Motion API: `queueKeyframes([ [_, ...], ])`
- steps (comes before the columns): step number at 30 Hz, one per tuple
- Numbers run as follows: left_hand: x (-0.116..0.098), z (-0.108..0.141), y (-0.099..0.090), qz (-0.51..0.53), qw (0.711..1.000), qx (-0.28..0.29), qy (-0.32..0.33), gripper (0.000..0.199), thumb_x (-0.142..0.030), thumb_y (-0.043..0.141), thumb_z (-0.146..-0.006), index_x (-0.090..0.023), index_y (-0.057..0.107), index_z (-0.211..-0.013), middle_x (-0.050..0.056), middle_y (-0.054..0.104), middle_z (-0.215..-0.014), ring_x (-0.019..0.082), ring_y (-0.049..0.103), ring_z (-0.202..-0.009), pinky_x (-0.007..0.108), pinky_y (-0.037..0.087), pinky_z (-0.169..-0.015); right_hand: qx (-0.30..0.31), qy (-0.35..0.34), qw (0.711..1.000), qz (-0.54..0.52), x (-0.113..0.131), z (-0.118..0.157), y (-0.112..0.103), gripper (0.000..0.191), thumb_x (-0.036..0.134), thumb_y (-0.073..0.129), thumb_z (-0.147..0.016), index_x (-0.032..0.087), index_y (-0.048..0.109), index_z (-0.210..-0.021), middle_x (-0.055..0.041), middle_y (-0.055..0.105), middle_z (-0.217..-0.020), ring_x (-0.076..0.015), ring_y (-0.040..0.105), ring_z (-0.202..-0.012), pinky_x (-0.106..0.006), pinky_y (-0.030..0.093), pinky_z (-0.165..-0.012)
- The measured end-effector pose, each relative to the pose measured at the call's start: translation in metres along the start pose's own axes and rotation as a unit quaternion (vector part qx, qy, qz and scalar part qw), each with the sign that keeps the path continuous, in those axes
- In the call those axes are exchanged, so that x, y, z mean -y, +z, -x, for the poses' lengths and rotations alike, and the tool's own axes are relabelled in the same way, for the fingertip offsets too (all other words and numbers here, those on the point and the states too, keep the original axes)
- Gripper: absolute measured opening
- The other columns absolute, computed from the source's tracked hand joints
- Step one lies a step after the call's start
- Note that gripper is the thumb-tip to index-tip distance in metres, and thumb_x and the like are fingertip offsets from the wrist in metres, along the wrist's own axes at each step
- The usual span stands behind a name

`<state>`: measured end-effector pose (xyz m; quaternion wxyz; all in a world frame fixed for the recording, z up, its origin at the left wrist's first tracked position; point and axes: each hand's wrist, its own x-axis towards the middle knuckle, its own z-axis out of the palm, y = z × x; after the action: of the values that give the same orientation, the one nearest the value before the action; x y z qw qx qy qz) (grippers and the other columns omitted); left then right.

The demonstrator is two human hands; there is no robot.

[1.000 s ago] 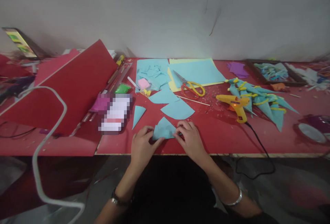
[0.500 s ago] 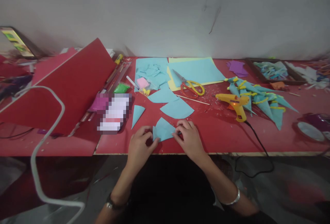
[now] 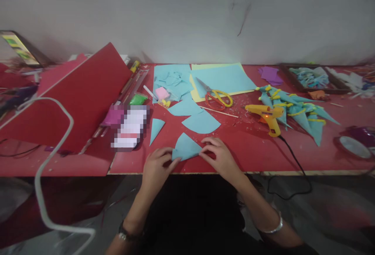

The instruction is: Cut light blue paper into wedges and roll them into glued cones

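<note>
Head camera: well left of the scissors [image 3: 209,90], a red board [image 3: 93,98] stands tilted. Less far left, and on the person's side of the scissors, a slim blue piece [image 3: 156,130] lies flat. The left hand [image 3: 158,167], nearer the person, pinches the left edge of a blue paper [image 3: 186,147], which sits on the scissors' near side, slightly left. Fan-shaped blue pieces [image 3: 201,123] lie between. The right hand [image 3: 222,160], also nearer than the scissors, pinches the paper's right tip. Right of the scissors come a yellow glue gun [image 3: 270,112] and a heap of yellow-trimmed blue cones [image 3: 300,123].
</note>
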<state>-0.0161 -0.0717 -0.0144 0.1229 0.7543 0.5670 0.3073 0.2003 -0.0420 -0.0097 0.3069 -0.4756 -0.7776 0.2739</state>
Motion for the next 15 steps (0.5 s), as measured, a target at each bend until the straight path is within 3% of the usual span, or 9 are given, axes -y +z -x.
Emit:
queueKeyframes([
  [7, -0.007, 0.005, 0.007, -0.090, 0.994, -0.063, 0.003, 0.026, -0.027, 0.054, -0.081, -0.018, 0.050, -0.057, 0.004, 0.066, -0.077, 0.017, 0.059, -0.074, 0.030, 0.045, -0.066, -0.020, 0.031, 0.999, 0.035, 0.004, -0.003, 0.006, 0.012, 0.020, 0.058, -0.077, 0.019, 0.056, -0.065, -0.0048, 0.060, -0.097, -0.0192, 0.052, -0.088, -0.033, 0.042, -0.078],
  [15, -0.012, 0.002, 0.006, -0.088, 0.993, -0.035, -0.067, 0.028, -0.028, 0.054, -0.080, -0.018, 0.046, -0.055, 0.004, 0.062, -0.082, 0.016, 0.056, -0.073, 0.029, 0.044, -0.064, -0.040, 0.030, 0.996, 0.067, 0.008, -0.002, 0.011, 0.014, 0.018, 0.055, -0.077, 0.019, 0.054, -0.063, -0.0048, 0.060, -0.094, -0.0195, 0.051, -0.086, -0.034, 0.042, -0.078],
])
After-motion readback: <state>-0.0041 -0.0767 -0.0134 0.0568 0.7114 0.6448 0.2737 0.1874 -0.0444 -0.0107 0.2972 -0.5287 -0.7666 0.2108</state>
